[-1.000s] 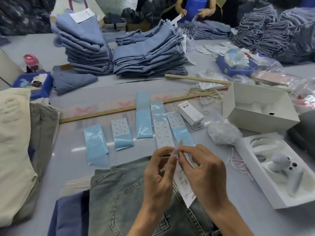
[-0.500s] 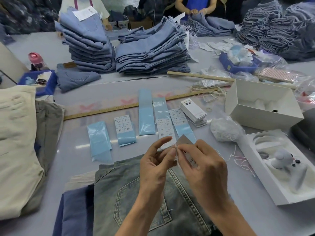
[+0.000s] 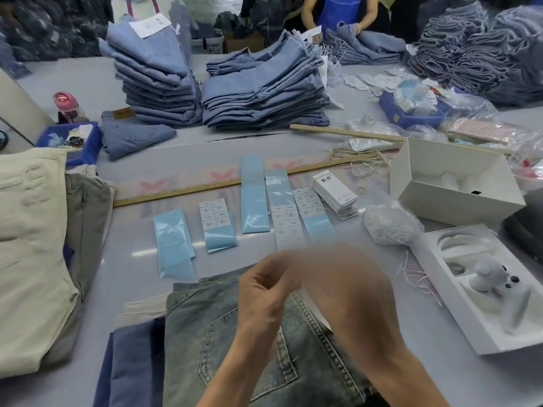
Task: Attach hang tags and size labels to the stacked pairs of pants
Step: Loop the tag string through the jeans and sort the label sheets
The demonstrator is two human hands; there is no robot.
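The grey-washed jeans (image 3: 235, 342) lie back pocket up on top of the near stack, directly under the hands, presumably so each tag can be fixed without lifting the garment; the left hand (image 3: 264, 292) hovers above them with fingers curled, thumb to fingertips as if pinching something too fine to make out; the right hand (image 3: 346, 289) is smeared by motion, so its grip cannot be told; beyond, the size-label sheets (image 3: 288, 227) lie in a row within reach; finished denim stacks (image 3: 264, 92) sit farthest back.

The left hand (image 3: 264, 292) is hovering with its fingers curled inward. The right hand (image 3: 346, 286) is showing only as a blur just beside it.
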